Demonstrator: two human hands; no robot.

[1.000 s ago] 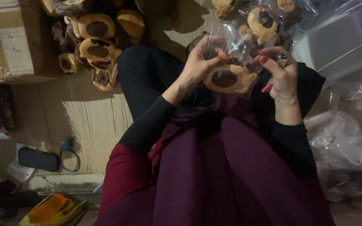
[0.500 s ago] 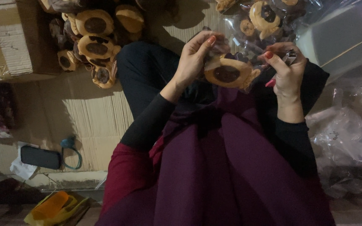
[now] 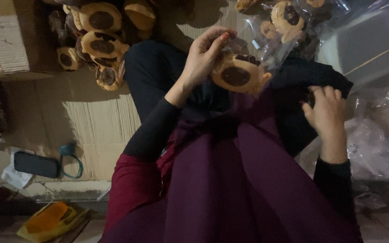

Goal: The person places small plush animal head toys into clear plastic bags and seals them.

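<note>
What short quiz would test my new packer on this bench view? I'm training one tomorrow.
1. Which hand holds the round tan toy with the dark centre?
2. True or false: the right hand also grips that toy.
3. What dark flat thing lies on the cardboard floor at the left: A a phone, B a plate, C a shoe?

Key: 1. The left hand, with the toy partly inside a clear plastic bag. 2. False, it rests apart, on dark cloth by the knee. 3. A.

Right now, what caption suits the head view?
Seated person's left hand holds a bagged tan plush toy over the lap; right hand rests on dark cloth.
</note>
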